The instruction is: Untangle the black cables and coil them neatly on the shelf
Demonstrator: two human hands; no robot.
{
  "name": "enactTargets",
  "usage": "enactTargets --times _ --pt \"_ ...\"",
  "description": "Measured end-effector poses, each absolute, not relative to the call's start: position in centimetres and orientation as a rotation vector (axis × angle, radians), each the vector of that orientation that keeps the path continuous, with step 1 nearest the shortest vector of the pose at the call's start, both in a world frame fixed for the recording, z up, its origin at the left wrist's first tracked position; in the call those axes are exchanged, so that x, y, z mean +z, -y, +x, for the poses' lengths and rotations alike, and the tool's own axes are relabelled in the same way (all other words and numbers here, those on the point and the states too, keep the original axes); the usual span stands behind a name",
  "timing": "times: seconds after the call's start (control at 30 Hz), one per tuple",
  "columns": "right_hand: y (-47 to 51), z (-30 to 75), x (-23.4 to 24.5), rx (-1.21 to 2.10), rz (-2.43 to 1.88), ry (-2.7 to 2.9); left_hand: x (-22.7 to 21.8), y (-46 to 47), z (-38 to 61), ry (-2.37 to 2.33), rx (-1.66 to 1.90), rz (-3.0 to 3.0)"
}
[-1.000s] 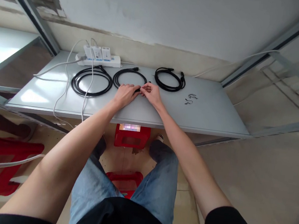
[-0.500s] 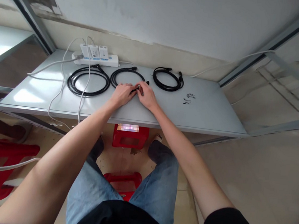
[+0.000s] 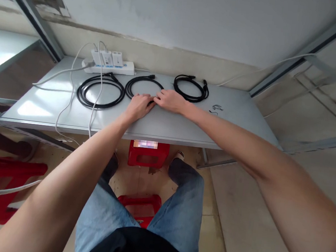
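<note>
On the grey metal shelf lies a coiled black cable (image 3: 141,78), the middle one of three. My left hand (image 3: 140,106) is closed on the near side of this coil. My right hand (image 3: 172,101) meets it from the right, its fingers bent and pinched together beside the left fingertips. Whatever the right fingers grip is hidden under them. The right hand covers the coil's near right part. To the right of my hands lie small black ties (image 3: 217,107) on the shelf.
A second black coil (image 3: 99,105) lies left, crossed by a thin white cord. A third black coil (image 3: 189,99) sits back right. Behind stands a white power strip (image 3: 126,69) with several plugged-in adapters. Metal posts frame both shelf ends. Red stools (image 3: 149,155) stand below.
My right hand has turned and lies flatter over the coil, with its elbow swung out to the right. The cable end seen beside it before is now covered. My left hand has hardly moved.
</note>
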State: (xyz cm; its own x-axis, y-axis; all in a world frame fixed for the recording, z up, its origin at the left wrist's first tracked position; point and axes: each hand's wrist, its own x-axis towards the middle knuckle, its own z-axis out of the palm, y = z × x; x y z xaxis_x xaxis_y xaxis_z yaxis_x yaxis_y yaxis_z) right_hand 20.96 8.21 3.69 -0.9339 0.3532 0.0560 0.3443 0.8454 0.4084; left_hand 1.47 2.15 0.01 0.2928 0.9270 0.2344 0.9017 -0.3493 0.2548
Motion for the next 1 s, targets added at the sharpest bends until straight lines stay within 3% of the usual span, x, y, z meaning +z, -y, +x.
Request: enactTargets --times 0.2,0.33,0.47,0.6,0.7,0.83,1.0 --pt "-7.2 19.5 5.2 0.66 0.513 -2.881 0.0 -2.2 1.5 -1.787 0.488 2.463" --pt "-5.7 18.0 5.6 0.383 0.905 -2.807 -0.1 -2.3 1.4 -1.755 0.515 2.47" --pt "-5.1 17.6 5.9 -0.134 1.501 -2.766 0.1 -2.2 1.3 -1.714 0.535 2.475" --pt "-5.5 18.3 6.3 -1.106 1.78 -2.523 0.3 -2.1 1.4 -1.667 0.549 2.487" --pt "-6.1 18.9 6.3 -1.627 1.877 -2.204 0.2 -2.2 1.3 -1.647 0.554 2.496" --pt "-6.7 19.5 6.1 -1.941 1.755 -2.024 0.0 -2.3 1.3 -1.637 0.556 2.485" --pt "-7.0 20.0 5.5 -2.063 1.583 -2.068 0.1 -2.3 1.2 -1.617 0.545 2.499"
